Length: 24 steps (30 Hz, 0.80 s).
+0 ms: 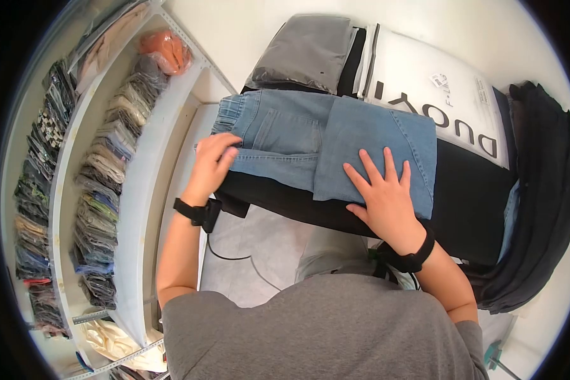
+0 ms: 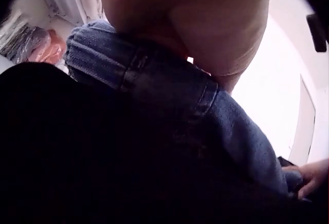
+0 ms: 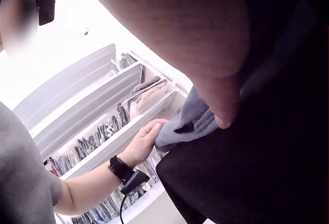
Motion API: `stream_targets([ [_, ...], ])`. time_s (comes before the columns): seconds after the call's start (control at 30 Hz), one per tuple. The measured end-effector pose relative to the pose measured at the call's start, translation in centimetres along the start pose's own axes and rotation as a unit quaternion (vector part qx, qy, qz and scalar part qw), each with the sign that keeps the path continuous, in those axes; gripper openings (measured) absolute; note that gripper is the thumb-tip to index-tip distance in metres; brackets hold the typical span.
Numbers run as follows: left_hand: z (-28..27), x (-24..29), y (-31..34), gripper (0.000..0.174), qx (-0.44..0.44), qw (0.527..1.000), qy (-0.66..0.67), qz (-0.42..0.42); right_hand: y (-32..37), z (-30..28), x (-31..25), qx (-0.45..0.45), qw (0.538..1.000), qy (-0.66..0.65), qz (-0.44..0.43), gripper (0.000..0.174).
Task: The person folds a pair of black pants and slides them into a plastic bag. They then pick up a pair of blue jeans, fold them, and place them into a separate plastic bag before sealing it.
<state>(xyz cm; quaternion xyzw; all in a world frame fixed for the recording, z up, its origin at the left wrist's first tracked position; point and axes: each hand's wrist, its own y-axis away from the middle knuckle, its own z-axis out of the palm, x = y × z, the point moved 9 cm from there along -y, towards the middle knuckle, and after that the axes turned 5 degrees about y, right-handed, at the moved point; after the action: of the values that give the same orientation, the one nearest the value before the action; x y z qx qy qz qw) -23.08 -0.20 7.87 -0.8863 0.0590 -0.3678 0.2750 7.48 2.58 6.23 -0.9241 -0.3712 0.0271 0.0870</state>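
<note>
Light-blue jeans (image 1: 285, 130) with an elastic waistband lie across black cloth, their legs folded over toward the waist. At the waistband end, my left hand (image 1: 212, 166) grips the edge with curled fingers; the right wrist view also shows this hand (image 3: 141, 144) at the jeans' end (image 3: 193, 123). My right hand (image 1: 386, 199) lies flat on the folded legs, fingers spread. The left wrist view shows the ribbed waistband (image 2: 97, 54) close up beneath the left hand (image 2: 200, 23), whose fingertips are hidden there.
Behind the jeans lie a grey garment in clear plastic (image 1: 304, 54) and a white lettered package (image 1: 418, 82). Dark garments (image 1: 541, 190) hang over the right end. Shelves (image 1: 139, 209) of bagged clothes stand at the left. Black cloth (image 1: 468, 202) shows right of the jeans.
</note>
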Motion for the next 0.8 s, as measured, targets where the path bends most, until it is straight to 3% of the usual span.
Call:
stream_targets([
  [0.07,2.4,2.1,0.3,0.016,-0.1,0.974,-0.178,0.098,-0.2,-0.2,-0.4,0.014,1.0,-0.016,-0.001,0.07],
  [0.13,2.3,1.3,-0.1,0.019,-0.099,0.975,-0.181,0.08,-1.0,-0.6,-0.8,0.029,0.999,-0.03,-0.002,0.068],
  [0.2,3.6,-0.3,-0.9,0.024,-0.195,0.958,-0.208,0.011,-3.1,-1.9,-2.1,0.074,0.995,-0.052,-0.041,0.058],
  [0.23,3.5,-0.4,-1.6,0.024,-0.196,0.958,-0.207,0.012,-4.6,-3.2,-3.2,0.129,0.984,-0.088,-0.083,0.048],
  [0.3,4.5,0.1,-2.2,0.033,-0.265,0.938,-0.219,0.052,-8.6,-1.2,-5.6,0.067,0.962,-0.227,-0.135,0.042],
  [0.37,4.5,0.9,-3.2,0.034,-0.29,0.924,-0.247,0.045,-12.1,2.5,-7.9,-0.01,0.938,-0.33,-0.103,0.037],
  [0.4,4.6,0.7,-3.4,0.036,-0.315,0.908,-0.273,0.034,-12.9,3.0,-8.8,-0.005,0.938,-0.33,-0.102,0.037],
  [0.47,4.5,-0.2,-4.1,0.035,-0.317,0.909,-0.268,0.031,-13.8,5.5,-9.3,-0.097,0.967,-0.234,-0.037,0.034],
  [0.53,5.1,-1.8,-3.6,0.035,-0.321,0.911,-0.257,0.022,-14.3,6.5,-9.4,-0.138,0.966,-0.216,-0.041,0.035],
  [0.6,5.1,-3.4,-3.7,0.034,-0.278,0.913,-0.296,0.019,-14.3,6.8,-9.7,-0.175,0.964,-0.195,-0.046,0.035],
  [0.67,4.8,-2.5,-3.3,0.033,-0.248,0.911,-0.328,0.019,-13.7,5.5,-9.6,-0.107,0.975,-0.195,-0.01,0.033],
  [0.73,4.2,-2.0,-2.5,0.032,-0.213,0.907,-0.364,0.017,-12.4,1.9,-11.7,0.061,0.995,-0.042,-0.073,0.033],
  [0.77,2.8,-2.4,-2.2,0.033,-0.122,0.919,-0.376,-0.007,-10.6,0.5,-13.2,0.169,0.976,-0.034,-0.135,0.04],
  [0.8,1.4,-2.8,-1.5,0.034,-0.03,0.923,-0.384,-0.031,-9.8,2.3,-14.1,0.102,0.98,-0.045,-0.162,0.051],
])
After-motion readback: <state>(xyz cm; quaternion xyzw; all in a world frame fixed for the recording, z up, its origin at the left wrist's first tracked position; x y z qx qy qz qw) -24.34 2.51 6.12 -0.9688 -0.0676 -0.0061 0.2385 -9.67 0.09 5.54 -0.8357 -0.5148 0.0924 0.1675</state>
